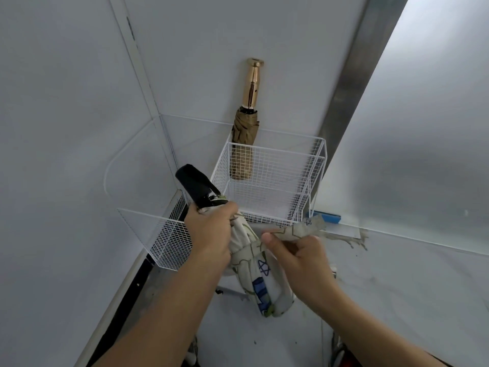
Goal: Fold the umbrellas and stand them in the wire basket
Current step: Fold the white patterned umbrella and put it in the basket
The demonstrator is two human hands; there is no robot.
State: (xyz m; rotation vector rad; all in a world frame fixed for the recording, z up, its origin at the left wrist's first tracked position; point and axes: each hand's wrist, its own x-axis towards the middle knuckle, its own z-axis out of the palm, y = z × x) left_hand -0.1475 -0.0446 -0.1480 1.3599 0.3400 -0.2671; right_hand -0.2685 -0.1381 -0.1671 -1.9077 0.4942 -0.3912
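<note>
Left hand (209, 229) closed round patterned umbrella (260, 282) — right hand (299, 256) pinching strap (301, 229)

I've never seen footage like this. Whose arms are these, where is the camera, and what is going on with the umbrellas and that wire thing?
No machine here: a person wears one camera on the head, looking down at their own bare arms. The left hand has its grip around a folded white patterned umbrella with a black handle, just below the handle. The right hand pinches the umbrella's closing strap, pulled out to the side. Behind stands a white wire basket against the wall. A folded tan umbrella with a shiny gold handle already stands upright in its back corner.
</note>
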